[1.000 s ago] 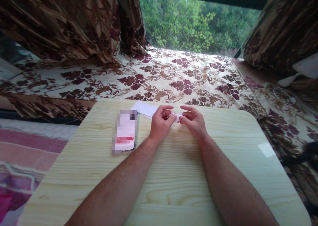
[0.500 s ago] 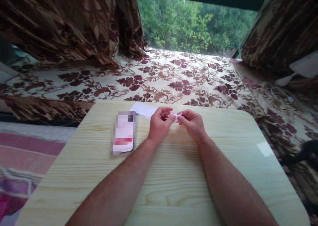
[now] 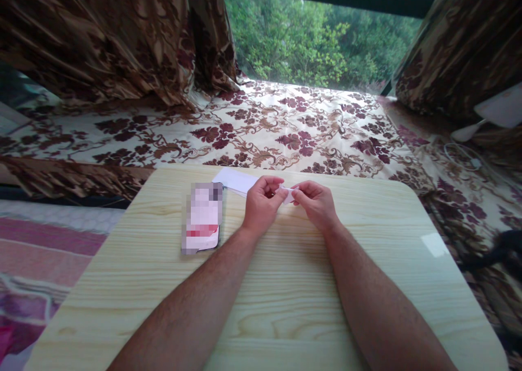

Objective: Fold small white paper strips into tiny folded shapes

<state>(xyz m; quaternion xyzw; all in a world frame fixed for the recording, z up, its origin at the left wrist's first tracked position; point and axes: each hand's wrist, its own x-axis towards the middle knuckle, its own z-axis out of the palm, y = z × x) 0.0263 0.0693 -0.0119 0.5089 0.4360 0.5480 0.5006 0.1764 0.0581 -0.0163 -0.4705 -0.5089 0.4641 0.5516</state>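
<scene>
A small piece of white paper (image 3: 289, 196), seemingly folded, is pinched between my two hands above the far part of the table. My left hand (image 3: 263, 205) grips its left end between thumb and fingers. At the other end, my right hand (image 3: 316, 203) holds it with thumb and forefinger. Fingers cover both ends, so the paper's full shape is hidden. White paper sheets (image 3: 234, 180) lie flat just behind and left of my left hand, which partly covers them.
Left of my forearms lies a phone (image 3: 204, 213), blurred by pixels, by the sheets. The pale wooden table (image 3: 285, 305) has rounded corners. Beyond it is a ledge with flowered cloth (image 3: 302, 126). A white cable (image 3: 460, 156) lies on the right.
The small paper between my fingers has shifted slightly and shows a flatter face. Both hands stay in nearly the same place.
</scene>
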